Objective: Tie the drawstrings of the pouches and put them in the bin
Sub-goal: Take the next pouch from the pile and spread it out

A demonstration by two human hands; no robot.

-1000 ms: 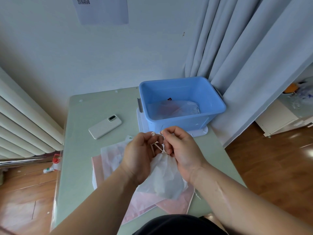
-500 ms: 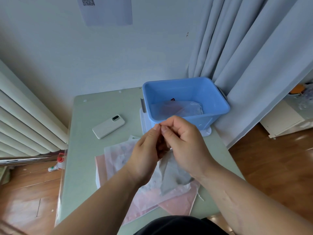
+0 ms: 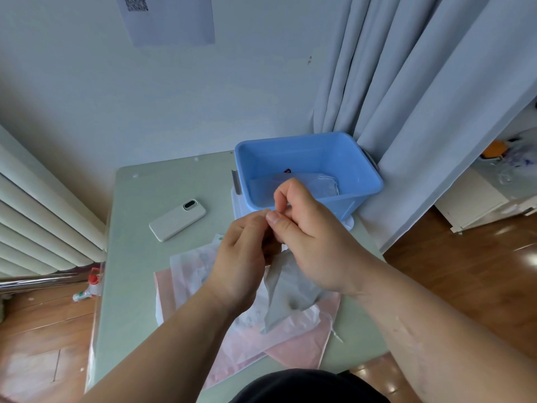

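Note:
A white sheer pouch (image 3: 287,292) hangs below both hands above the table. My left hand (image 3: 244,254) and my right hand (image 3: 308,237) meet at its top, fingertips pinching its drawstring; the string itself is mostly hidden between the fingers. More sheer pouches, white (image 3: 191,266) and pink (image 3: 293,350), lie flat in a pile on the table under the hands. The blue bin (image 3: 363,170) stands at the table's far right, with a tied pouch (image 3: 322,184) lying inside it.
A white phone (image 3: 177,219) lies face down on the pale green table (image 3: 139,271), left of the bin. Grey curtains (image 3: 421,97) hang behind the bin. A radiator (image 3: 35,216) runs along the left. Wooden floor shows on both sides.
Both hands have risen with the pouch, lifting it higher over the pile. The pouch now hangs narrower and gathered. The fingertips keep working the drawstring at its top.

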